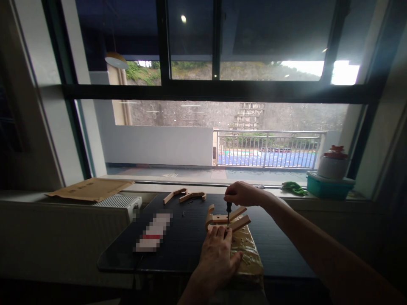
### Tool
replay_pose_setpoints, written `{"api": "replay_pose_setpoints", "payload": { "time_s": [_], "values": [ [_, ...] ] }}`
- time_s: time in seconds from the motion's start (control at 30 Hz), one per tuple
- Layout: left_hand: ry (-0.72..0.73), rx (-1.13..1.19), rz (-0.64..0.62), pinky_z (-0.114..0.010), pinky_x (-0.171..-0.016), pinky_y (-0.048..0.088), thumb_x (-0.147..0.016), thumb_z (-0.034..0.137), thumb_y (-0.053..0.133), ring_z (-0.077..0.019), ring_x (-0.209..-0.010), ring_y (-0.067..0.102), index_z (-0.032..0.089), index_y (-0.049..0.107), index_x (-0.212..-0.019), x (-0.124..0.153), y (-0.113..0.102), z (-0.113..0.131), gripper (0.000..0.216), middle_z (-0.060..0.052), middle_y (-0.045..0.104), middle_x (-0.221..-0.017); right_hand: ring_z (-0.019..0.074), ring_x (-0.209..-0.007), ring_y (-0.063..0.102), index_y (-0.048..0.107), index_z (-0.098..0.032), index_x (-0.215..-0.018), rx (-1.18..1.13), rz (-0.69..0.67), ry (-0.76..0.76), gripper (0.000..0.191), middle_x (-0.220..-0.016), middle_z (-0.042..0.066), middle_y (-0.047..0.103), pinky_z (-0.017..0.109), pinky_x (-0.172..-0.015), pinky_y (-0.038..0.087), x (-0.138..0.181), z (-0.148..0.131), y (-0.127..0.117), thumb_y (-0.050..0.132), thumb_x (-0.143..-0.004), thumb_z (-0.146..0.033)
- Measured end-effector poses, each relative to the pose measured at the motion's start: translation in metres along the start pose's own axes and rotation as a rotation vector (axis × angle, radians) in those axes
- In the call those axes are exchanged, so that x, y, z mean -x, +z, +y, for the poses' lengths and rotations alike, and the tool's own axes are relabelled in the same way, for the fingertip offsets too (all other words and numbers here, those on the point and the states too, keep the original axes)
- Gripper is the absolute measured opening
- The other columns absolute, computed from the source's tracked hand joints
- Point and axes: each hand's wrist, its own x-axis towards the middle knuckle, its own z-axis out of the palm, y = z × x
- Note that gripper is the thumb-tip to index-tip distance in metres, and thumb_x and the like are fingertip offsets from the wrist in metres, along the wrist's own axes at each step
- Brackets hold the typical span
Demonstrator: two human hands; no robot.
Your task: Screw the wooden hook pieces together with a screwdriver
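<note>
My right hand [242,194] is closed around the handle of a small black screwdriver [228,214] held upright, tip down on a light wooden assembly [227,219]. My left hand [218,254] lies on the near end of that assembly, fingers pressed down by the screwdriver tip, steadying it. The wooden piece rests on a yellowish wrapped block [249,253] on the dark table [178,250]. Two more curved wooden parts [186,195] lie at the table's far edge, with a small screw [183,213] near them.
A blurred-out packet [154,232] lies left of centre on the table. A white appliance [119,202] and brown cardboard [90,188] sit at the left on the sill. A teal box with a white jar [330,180] and a green cloth [294,187] stand at the right. A large window is behind.
</note>
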Motion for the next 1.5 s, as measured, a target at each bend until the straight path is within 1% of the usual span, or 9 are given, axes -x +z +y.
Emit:
{"api": "replay_pose_setpoints", "payload": {
  "time_s": [0.2, 0.43, 0.53, 0.77, 0.9, 1.03, 1.2, 1.33, 1.5],
  "values": [
    [-0.006, -0.007, -0.002, -0.037, -0.106, 0.022, -0.083, 0.05, 0.047, -0.0288, -0.119, 0.039, 0.014, 0.051, -0.131, 0.0, -0.001, 0.001, 0.06, -0.011, 0.051, -0.126, 0.0082, -0.05, 0.054, 0.067, -0.012, -0.088, 0.033, 0.047, 0.037, 0.03, -0.066, 0.002, 0.065, 0.021, -0.05, 0.042, -0.007, 0.003, 0.006, 0.05, -0.089, -0.037],
    [-0.003, -0.006, 0.003, -0.036, -0.107, 0.021, -0.084, 0.05, 0.046, -0.0281, -0.118, 0.039, 0.014, 0.05, -0.131, 0.0, 0.0, 0.001, 0.06, -0.01, 0.052, -0.124, 0.0095, -0.061, 0.057, 0.068, -0.017, -0.092, 0.072, 0.061, -0.017, 0.022, -0.082, 0.003, 0.068, 0.02, -0.052, 0.04, 0.002, -0.007, 0.004, 0.056, -0.085, -0.033],
    [-0.001, -0.005, 0.004, -0.035, -0.107, 0.02, -0.085, 0.05, 0.045, -0.0279, -0.118, 0.039, 0.014, 0.05, -0.132, 0.0, 0.002, 0.0, 0.06, -0.01, 0.051, -0.125, 0.0094, -0.059, 0.056, 0.068, -0.016, -0.091, 0.072, 0.051, -0.016, 0.023, -0.077, 0.002, 0.068, 0.02, -0.051, 0.039, 0.004, -0.01, 0.005, 0.054, -0.086, -0.034],
    [-0.003, -0.008, 0.01, -0.036, -0.107, 0.021, -0.084, 0.05, 0.045, -0.0284, -0.119, 0.038, 0.014, 0.05, -0.132, 0.0, 0.003, -0.001, 0.06, -0.011, 0.051, -0.125, 0.01, -0.051, 0.055, 0.065, -0.01, -0.089, 0.089, 0.071, 0.063, 0.032, -0.068, 0.005, 0.066, 0.022, -0.048, 0.04, -0.002, -0.005, 0.009, 0.049, -0.089, -0.038],
    [-0.004, -0.004, 0.008, -0.036, -0.107, 0.021, -0.084, 0.051, 0.045, -0.0285, -0.119, 0.038, 0.014, 0.05, -0.132, 0.0, 0.003, -0.001, 0.061, -0.011, 0.05, -0.126, 0.0109, -0.054, 0.054, 0.066, -0.011, -0.088, 0.123, 0.096, 0.063, 0.031, -0.072, 0.006, 0.067, 0.022, -0.048, 0.038, 0.001, -0.005, 0.007, 0.051, -0.088, -0.038],
    [-0.001, 0.0, 0.008, -0.036, -0.107, 0.02, -0.085, 0.051, 0.045, -0.028, -0.12, 0.038, 0.014, 0.049, -0.133, 0.0, 0.002, -0.001, 0.061, -0.01, 0.05, -0.127, 0.0097, -0.058, 0.055, 0.067, -0.016, -0.093, 0.102, 0.068, 0.006, 0.026, -0.08, 0.003, 0.068, 0.021, -0.051, 0.039, 0.007, -0.005, 0.003, 0.05, -0.088, -0.035],
    [-0.007, -0.006, 0.002, -0.037, -0.107, 0.02, -0.084, 0.05, 0.046, -0.0283, -0.119, 0.039, 0.014, 0.05, -0.132, 0.0, 0.001, -0.001, 0.06, -0.011, 0.051, -0.125, 0.0099, -0.056, 0.056, 0.066, -0.013, -0.091, 0.074, 0.06, 0.018, 0.03, -0.073, 0.004, 0.067, 0.02, -0.05, 0.039, 0.007, -0.002, 0.003, 0.05, -0.088, -0.037],
    [-0.012, -0.01, -0.003, -0.036, -0.106, 0.022, -0.084, 0.049, 0.046, -0.0284, -0.119, 0.039, 0.015, 0.05, -0.132, 0.0, 0.0, 0.001, 0.059, -0.011, 0.051, -0.125, 0.01, -0.051, 0.055, 0.066, -0.011, -0.089, 0.083, 0.098, 0.057, 0.033, -0.068, 0.004, 0.066, 0.021, -0.047, 0.037, 0.004, -0.003, 0.007, 0.049, -0.089, -0.039],
    [-0.012, -0.012, -0.007, -0.037, -0.106, 0.022, -0.083, 0.049, 0.046, -0.0289, -0.119, 0.039, 0.014, 0.05, -0.132, -0.001, 0.0, 0.001, 0.06, -0.011, 0.051, -0.126, 0.0093, -0.054, 0.052, 0.067, -0.013, -0.088, 0.114, 0.133, 0.04, 0.03, -0.075, 0.005, 0.067, 0.021, -0.048, 0.036, 0.005, -0.007, 0.007, 0.052, -0.087, -0.038]
  ]
}}
